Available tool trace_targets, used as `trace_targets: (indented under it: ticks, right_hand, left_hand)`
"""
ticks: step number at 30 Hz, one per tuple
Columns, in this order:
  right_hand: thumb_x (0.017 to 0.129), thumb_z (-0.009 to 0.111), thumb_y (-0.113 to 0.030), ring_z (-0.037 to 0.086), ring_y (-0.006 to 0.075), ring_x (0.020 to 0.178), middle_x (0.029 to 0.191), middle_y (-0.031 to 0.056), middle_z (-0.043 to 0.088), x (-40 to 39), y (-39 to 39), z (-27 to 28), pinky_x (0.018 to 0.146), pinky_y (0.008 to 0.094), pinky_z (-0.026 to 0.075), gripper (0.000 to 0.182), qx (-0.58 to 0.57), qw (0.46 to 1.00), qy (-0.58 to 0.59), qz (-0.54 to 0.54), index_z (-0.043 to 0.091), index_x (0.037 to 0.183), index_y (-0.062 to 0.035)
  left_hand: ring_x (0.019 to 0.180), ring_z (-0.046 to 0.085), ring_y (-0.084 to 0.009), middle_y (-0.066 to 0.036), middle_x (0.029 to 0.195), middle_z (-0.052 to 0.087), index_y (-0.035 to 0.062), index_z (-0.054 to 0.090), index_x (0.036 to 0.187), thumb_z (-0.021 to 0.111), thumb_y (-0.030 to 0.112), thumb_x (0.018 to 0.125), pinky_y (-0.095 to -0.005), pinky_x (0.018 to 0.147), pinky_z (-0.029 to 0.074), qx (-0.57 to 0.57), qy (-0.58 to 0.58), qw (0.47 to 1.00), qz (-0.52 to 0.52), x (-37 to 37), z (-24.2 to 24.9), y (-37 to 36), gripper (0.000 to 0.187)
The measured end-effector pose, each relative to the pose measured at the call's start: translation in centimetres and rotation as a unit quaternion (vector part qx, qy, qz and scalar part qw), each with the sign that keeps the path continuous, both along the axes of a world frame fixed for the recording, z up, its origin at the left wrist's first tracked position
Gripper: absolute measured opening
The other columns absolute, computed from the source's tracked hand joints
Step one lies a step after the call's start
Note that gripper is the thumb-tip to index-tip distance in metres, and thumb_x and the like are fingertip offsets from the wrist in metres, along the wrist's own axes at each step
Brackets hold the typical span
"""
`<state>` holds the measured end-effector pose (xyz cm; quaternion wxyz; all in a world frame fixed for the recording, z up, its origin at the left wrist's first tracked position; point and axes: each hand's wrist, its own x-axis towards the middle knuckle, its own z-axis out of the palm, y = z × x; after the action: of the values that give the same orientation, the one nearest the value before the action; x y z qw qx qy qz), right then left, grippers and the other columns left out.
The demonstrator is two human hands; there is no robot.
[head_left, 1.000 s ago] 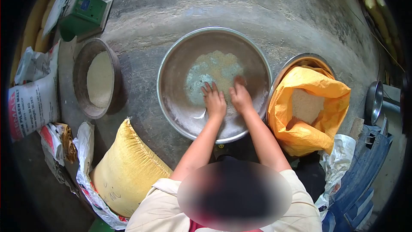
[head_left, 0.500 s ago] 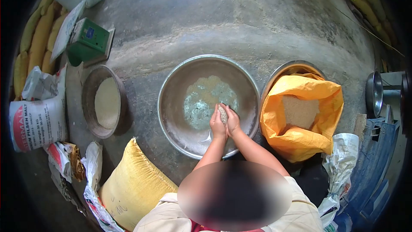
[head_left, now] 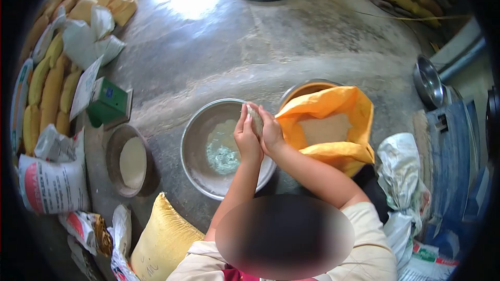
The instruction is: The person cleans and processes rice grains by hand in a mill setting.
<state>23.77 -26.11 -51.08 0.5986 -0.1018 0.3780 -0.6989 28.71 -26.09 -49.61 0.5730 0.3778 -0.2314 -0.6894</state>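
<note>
My left hand [head_left: 247,138] and my right hand [head_left: 270,131] are cupped together, side by side, with a heap of pale grain [head_left: 255,120] between them. Both are over the right part of a wide metal basin [head_left: 194,169], whose bottom holds a thin spread of grain and shows a wet-looking shine. Just right of my right hand stands an open orange sack [head_left: 360,125] with brownish grain [head_left: 327,129] inside. Part of a second metal bowl [head_left: 307,87] shows behind the sack.
At the left are a bowl of pale meal [head_left: 133,162], a green scale [head_left: 109,101] and a printed malt sack [head_left: 54,184]. A yellow sack [head_left: 164,237] lies front left. White bags [head_left: 398,169] and blue plastic [head_left: 452,151] are on the right.
The view has tilted up and shifted. My cupped hands, still holding the grain, have risen from low over the basin and come closer to the camera.
</note>
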Motion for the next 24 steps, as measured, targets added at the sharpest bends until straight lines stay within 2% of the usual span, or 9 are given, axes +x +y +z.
trace_targets:
  ticks: [3, 5, 7, 11, 13, 15, 19, 21, 24]
  right_hand:
    - [0.091, 0.035, -0.024, 0.05, 0.0162, 0.101, 0.111, 0.0097, 0.052, -4.0, 1.8, 3.5, 0.089, 0.0269, 0.038, 0.036, -0.021, 0.996, 0.07, -0.044, 0.052, 0.111, -0.0003]
    - [0.09, 0.038, -0.023, 0.047, 0.0142, 0.103, 0.11, 0.0086, 0.054, -6.9, 3.7, 6.2, 0.09, 0.0248, 0.036, 0.034, -0.013, 0.996, 0.052, -0.077, 0.056, 0.107, -0.0008]
    - [0.091, 0.035, -0.025, 0.05, 0.0149, 0.098, 0.109, 0.009, 0.053, -10.0, 5.2, 6.3, 0.085, 0.0252, 0.039, 0.036, -0.008, 0.983, 0.138, -0.125, 0.053, 0.11, -0.0002]
    - [0.091, 0.035, -0.023, 0.051, 0.0167, 0.1, 0.105, 0.0106, 0.056, -15.3, 7.8, 5.0, 0.084, 0.026, 0.041, 0.034, 0.032, 0.974, 0.117, -0.191, 0.056, 0.105, -0.0001]
    - [0.09, 0.037, -0.028, 0.053, 0.0195, 0.098, 0.107, 0.013, 0.056, -17.6, 8.6, 1.7, 0.084, 0.0294, 0.041, 0.039, 0.054, 0.963, 0.174, -0.199, 0.055, 0.107, 0.0022]
    - [0.088, 0.041, -0.034, 0.054, 0.0211, 0.096, 0.107, 0.0157, 0.056, -19.4, 9.5, -0.8, 0.085, 0.0324, 0.04, 0.044, 0.361, 0.869, 0.325, -0.098, 0.055, 0.106, 0.0036]
    - [0.084, 0.046, -0.039, 0.055, 0.0235, 0.094, 0.105, 0.017, 0.057, -21.8, 10.5, -6.5, 0.085, 0.034, 0.039, 0.047, 0.339, 0.829, 0.444, -0.016, 0.057, 0.103, 0.0031]
    - [0.083, 0.047, -0.037, 0.056, 0.0253, 0.095, 0.1, 0.018, 0.059, -21.3, 10.3, -3.3, 0.083, 0.0326, 0.04, 0.044, 0.302, 0.839, 0.451, 0.035, 0.059, 0.099, 0.0021]
    - [0.081, 0.052, -0.032, 0.055, 0.0289, 0.095, 0.099, 0.0208, 0.058, -20.2, 9.2, -0.6, 0.083, 0.0331, 0.04, 0.039, 0.286, 0.807, 0.516, 0.02, 0.059, 0.095, 0.0037]
  left_hand:
    - [0.099, 0.052, -0.0161, -0.012, 0.115, 0.05, 0.0009, 0.041, 0.124, 0.038, 0.006, 0.086, -0.0274, 0.085, 0.042, -0.038, 0.046, 0.997, -0.042, -4.2, 3.1, 1.4, 0.038]
    - [0.083, 0.054, -0.0105, -0.007, 0.101, 0.056, 0.0027, 0.041, 0.125, 0.039, 0.005, 0.085, -0.023, 0.073, 0.044, -0.037, 0.05, 0.995, -0.074, -7.2, 4.4, 2.7, 0.04]
    - [0.057, 0.04, -0.0015, 0.005, 0.07, 0.049, 0.0037, 0.042, 0.125, 0.041, 0.005, 0.084, -0.0159, 0.052, 0.036, -0.036, 0.013, 0.989, -0.145, -9.7, 4.5, 4.0, 0.041]
    - [0.072, 0.051, -0.0079, -0.003, 0.088, 0.056, 0.0009, 0.038, 0.126, 0.043, 0.007, 0.084, -0.0194, 0.064, 0.042, -0.017, 0.05, 0.971, -0.233, -15.7, 2.5, 5.8, 0.043]
    - [0.084, 0.055, -0.0153, -0.01, 0.101, 0.055, -0.003, 0.044, 0.118, 0.045, 0.015, 0.085, -0.0244, 0.073, 0.044, -0.028, -0.028, 0.946, -0.321, -17.9, -1.6, 5.3, 0.037]
    - [0.085, 0.052, -0.0142, -0.01, 0.102, 0.056, -0.0045, 0.048, 0.115, 0.05, 0.026, 0.084, -0.027, 0.075, 0.041, 0.085, -0.11, 0.868, -0.476, -18.3, -4.9, 4.5, 0.043]
    - [0.086, 0.054, -0.0171, -0.01, 0.1, 0.057, -0.0034, 0.053, 0.108, 0.051, 0.03, 0.083, -0.0296, 0.076, 0.041, 0.034, -0.255, 0.881, -0.398, -16.1, -6.4, 3.6, 0.042]
    - [0.088, 0.055, -0.0185, -0.01, 0.099, 0.058, -0.0024, 0.053, 0.109, 0.051, 0.03, 0.083, -0.0296, 0.075, 0.042, 0.045, -0.295, 0.844, -0.445, -12.8, -0.1, 3.8, 0.041]
    - [0.088, 0.056, -0.0149, -0.007, 0.1, 0.058, 0.0032, 0.053, 0.11, 0.048, 0.029, 0.086, -0.0243, 0.076, 0.041, -0.034, -0.264, 0.857, -0.442, -9.6, -1.3, 2.4, 0.035]
